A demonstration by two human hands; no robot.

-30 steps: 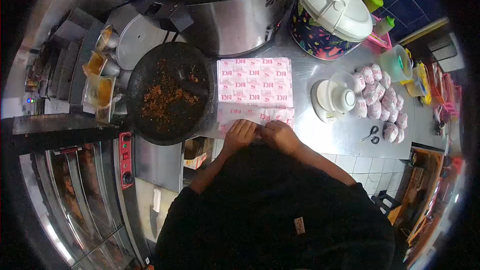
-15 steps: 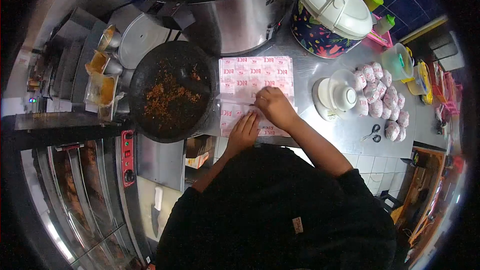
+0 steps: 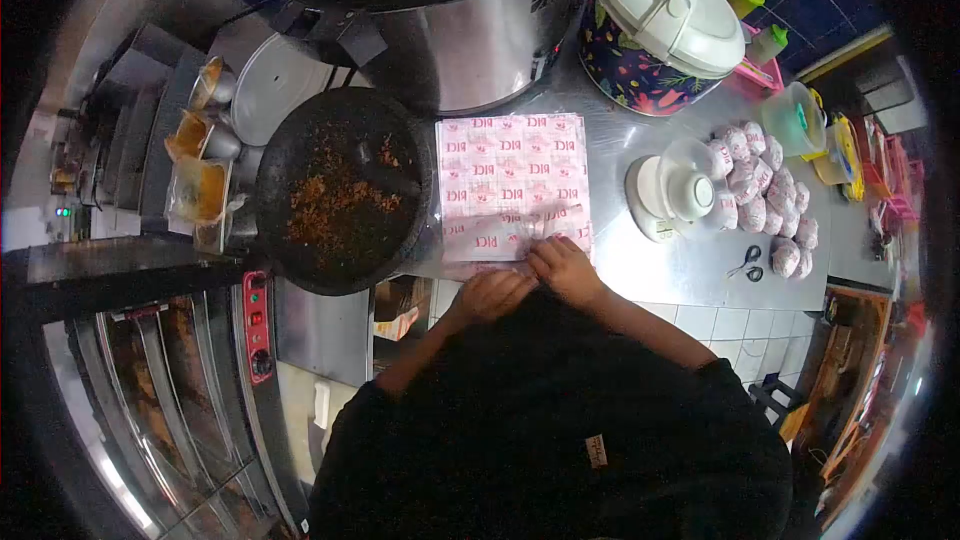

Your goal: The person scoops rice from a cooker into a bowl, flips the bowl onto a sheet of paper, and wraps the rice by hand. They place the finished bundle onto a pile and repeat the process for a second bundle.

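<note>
A stack of printed wrapping paper (image 3: 510,165) lies on the steel counter in front of me. Across its lower part is a folded paper piece (image 3: 490,240) with a translucent layer on it. My left hand (image 3: 495,295) is at the stack's bottom edge, fingers bent together; what they hold, if anything, is hidden. My right hand (image 3: 565,268) touches the lower right of the folded paper, its fingers closed on the edge. The two hands nearly meet.
Left of the paper sits a dark pan (image 3: 340,190) with brown crumbs. A large cooker (image 3: 480,50) stands behind, with a patterned rice container (image 3: 640,70). To the right are white bowls (image 3: 690,195), several wrapped bundles (image 3: 760,180) and scissors (image 3: 745,265).
Both hands have moved down toward the counter's front edge. My right hand has left the middle of the stack, and the paper's lower part is now folded over.
</note>
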